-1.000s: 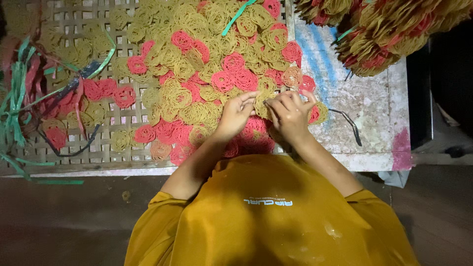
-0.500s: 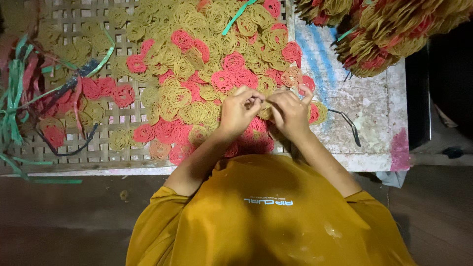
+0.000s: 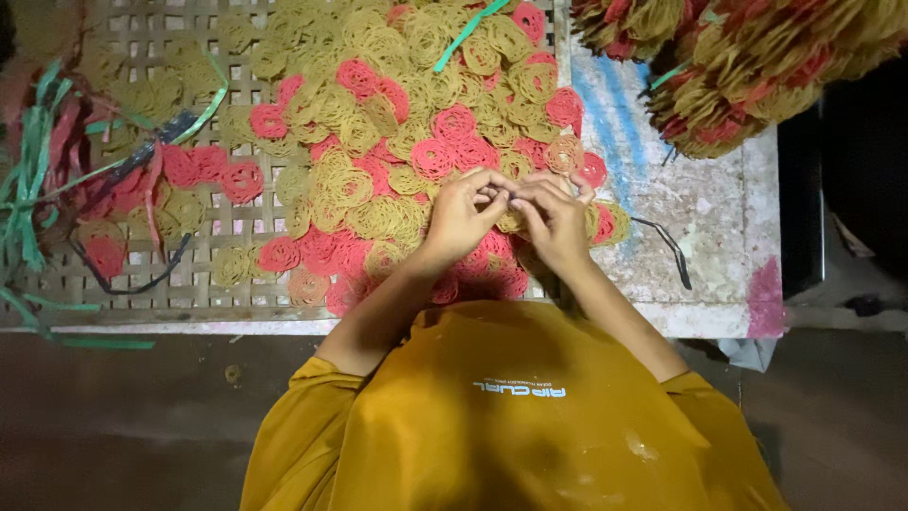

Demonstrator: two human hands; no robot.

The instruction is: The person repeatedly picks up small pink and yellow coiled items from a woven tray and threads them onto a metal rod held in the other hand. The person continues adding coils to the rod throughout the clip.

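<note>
Lattice tray [image 3: 189, 293] | left hand [image 3: 463, 216], right hand [image 3: 553, 220] pinch yellow coil [image 3: 511, 220] (between fingertips)

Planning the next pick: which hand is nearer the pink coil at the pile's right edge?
Probably right: the right hand lies just beside that pink coil; the left hand sits farther off.

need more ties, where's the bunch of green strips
In the head view the bunch of green strips lies at the far left edge of the woven mat, beside a few red coil discs, well left of both hands.
</note>
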